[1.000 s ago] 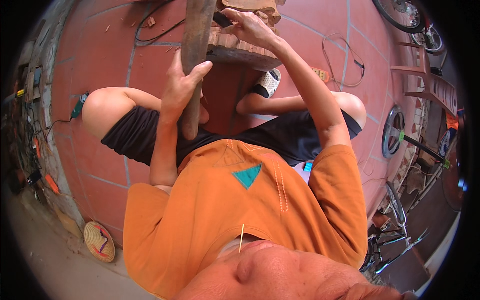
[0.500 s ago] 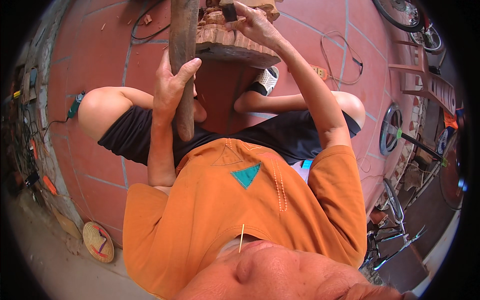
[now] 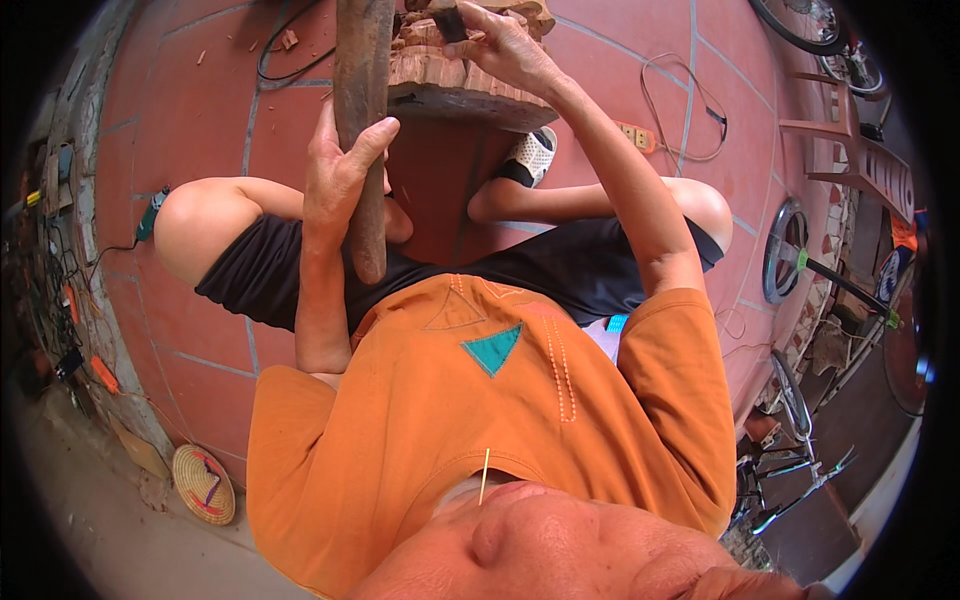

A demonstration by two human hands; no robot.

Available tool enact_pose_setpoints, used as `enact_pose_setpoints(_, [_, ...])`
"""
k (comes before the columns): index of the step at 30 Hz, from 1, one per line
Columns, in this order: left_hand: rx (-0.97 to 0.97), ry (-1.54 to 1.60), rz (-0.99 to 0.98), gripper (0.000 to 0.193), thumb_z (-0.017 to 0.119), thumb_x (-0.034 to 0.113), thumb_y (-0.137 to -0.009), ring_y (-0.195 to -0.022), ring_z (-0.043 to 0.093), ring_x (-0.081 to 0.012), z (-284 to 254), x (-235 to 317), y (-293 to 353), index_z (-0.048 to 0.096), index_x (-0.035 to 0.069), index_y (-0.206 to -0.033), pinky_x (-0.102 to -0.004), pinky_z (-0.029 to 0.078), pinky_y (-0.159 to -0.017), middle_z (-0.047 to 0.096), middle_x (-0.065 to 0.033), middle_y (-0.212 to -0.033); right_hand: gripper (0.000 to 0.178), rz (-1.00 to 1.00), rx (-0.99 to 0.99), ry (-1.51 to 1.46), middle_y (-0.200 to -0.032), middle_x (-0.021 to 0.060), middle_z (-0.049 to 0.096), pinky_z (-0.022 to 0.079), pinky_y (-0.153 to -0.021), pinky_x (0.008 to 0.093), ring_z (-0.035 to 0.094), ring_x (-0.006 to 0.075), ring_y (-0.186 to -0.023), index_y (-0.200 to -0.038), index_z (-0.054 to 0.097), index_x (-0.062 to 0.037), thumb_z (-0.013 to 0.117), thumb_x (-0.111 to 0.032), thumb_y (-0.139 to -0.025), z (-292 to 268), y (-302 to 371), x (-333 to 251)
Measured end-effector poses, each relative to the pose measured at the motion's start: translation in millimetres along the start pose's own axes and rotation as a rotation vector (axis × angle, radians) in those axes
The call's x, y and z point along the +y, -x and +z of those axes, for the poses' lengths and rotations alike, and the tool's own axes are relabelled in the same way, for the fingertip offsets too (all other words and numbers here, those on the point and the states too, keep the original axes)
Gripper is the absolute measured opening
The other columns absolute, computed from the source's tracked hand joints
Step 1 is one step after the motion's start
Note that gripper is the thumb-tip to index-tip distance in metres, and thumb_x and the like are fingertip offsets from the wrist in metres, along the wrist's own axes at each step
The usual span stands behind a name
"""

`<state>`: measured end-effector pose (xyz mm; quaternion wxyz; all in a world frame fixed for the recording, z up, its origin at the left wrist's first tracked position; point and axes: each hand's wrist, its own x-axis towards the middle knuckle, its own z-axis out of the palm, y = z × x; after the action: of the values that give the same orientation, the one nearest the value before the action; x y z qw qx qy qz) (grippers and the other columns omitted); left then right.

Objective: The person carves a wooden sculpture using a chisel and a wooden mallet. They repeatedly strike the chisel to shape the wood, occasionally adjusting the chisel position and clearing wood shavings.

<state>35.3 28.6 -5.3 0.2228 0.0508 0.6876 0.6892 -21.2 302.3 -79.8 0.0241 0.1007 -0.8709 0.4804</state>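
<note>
My left hand [image 3: 340, 170] is wrapped around a long wooden club [image 3: 362, 120], which stands lengthwise before my body and runs out past the top edge. At the top middle is a reddish-brown carved wood block [image 3: 470, 78] with a rough, notched side. Over this block, my right hand [image 3: 512, 50] pinches a short dark chisel-like tool [image 3: 449, 24] between thumb and fingers. The tool is slightly blurred, and I cannot tell whether its end touches the wood. The club hides the block's left side.
Red tiles [image 3: 200, 310] lie under my folded legs. A power strip [image 3: 636, 137] with a looped cord rests right of the block, a green power tool [image 3: 152, 212] by my left knee. A chair [image 3: 865, 150] stands at right, a woven hat [image 3: 204, 484] at lower left.
The dark tool in my right hand has tilted and shifted slightly left. My left hand keeps its grip on the club, and the whole view has shifted a little.
</note>
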Motion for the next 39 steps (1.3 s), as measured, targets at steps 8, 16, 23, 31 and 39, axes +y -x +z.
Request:
enact_pose_setpoints(8, [0.052,0.031,0.116,0.045,0.074,0.03,-0.094,-0.053,0.058,-0.0088,10,14,5,0.054,0.0,-0.121,-0.0244,0.05,-0.047,0.058,-0.0022,-0.075,0.045,-0.222,0.103,0.116,-0.112,0.0224,0.072,0.055,-0.085,0.0402,0.072,0.0324,-0.099,-0.131,0.059,0.0024,0.072,0.0,-0.088,9,3,-1])
enact_pose_setpoints(16, [-0.048,-0.18,-0.035,0.034,0.069,0.024,-0.098,-0.058,0.056,-0.0078,13,9,-1,0.055,0.003,-0.121,-0.0229,0.048,-0.049,0.058,-0.0013,-0.079,0.045,-0.139,0.145,-0.005,-0.108,0.0233,0.071,0.054,-0.083,0.0422,0.072,0.0333,-0.101,-0.13,0.059,0.0027,0.072,-0.001,-0.087,13,10,26])
enact_pose_setpoints(23, [0.114,0.084,0.212,0.041,0.073,0.024,-0.095,-0.054,0.056,-0.0093,16,17,5,0.051,0.003,-0.122,-0.0253,0.049,-0.047,0.058,-0.0014,-0.076,0.048,-0.175,0.041,0.017,-0.107,0.022,0.072,0.054,-0.086,0.0422,0.072,0.0317,-0.101,-0.133,0.058,0.0007,0.067,0.004,-0.086,5,1,0])
enact_pose_setpoints(31, [-0.017,-0.171,-0.001,0.035,0.07,0.028,-0.097,-0.052,0.055,-0.0077,12,0,0,0.056,0.004,-0.117,-0.0227,0.046,-0.046,0.058,-0.0008,-0.076,0.029,-0.14,0.043,0.026,-0.106,0.0076,0.073,0.057,-0.082,0.0366,0.071,0.0179,-0.092,-0.121,0.061,-0.0074,0.073,-0.013,-0.096,4,4,13])
enact_pose_setpoints(39, [0.025,-0.016,-0.043,0.033,0.072,0.026,-0.096,-0.053,0.055,-0.0062,-18,12,6,0.056,0.004,-0.114,-0.0215,0.047,-0.045,0.058,-0.0001,-0.075,0.024,0.08,0.099,-0.196,-0.106,0.0029,0.071,0.058,-0.091,0.0318,0.069,0.0129,-0.101,-0.12,0.063,-0.0058,0.068,-0.004,-0.097,-12,24,19])
